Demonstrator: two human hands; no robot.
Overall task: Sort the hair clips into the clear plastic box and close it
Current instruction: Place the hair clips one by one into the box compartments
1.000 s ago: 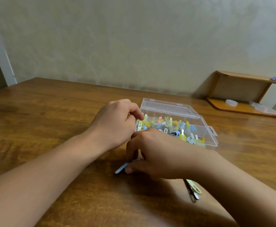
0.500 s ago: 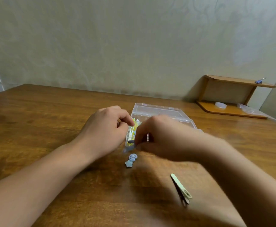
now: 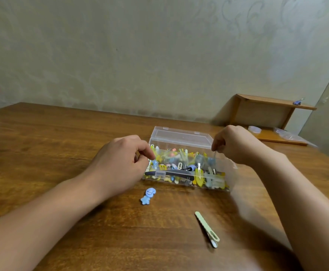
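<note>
Clear plastic box (image 3: 187, 174), lid open & heaped w/ hair clips, sits mid-table (image 3: 42, 145); left hand (image 3: 120, 163) curls at its left end, holding unclear, right hand (image 3: 236, 145) pinches a thin clip over its right end; risk: blue clip (image 3: 148, 195) & green clip (image 3: 207, 229) in front of box get left out, or heap jams lid.

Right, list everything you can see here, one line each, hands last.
table: one, brown wood, under everything.
box: one, clear plastic, lid open, mid-table, full of mixed clips.
blue clip: one, blue, on the table just in front of the box.
green clip: one, pale green, long, on the table nearer the camera, right of the blue clip.
shelf: one, brown wood, far right by the wall, with a small purple item on top and clear items below.
wall: pale, patterned, behind the table.
left hand: at the box's left end, fingers curled at its edge.
right hand: over the box's right end, pinching a thin pale clip.
</note>
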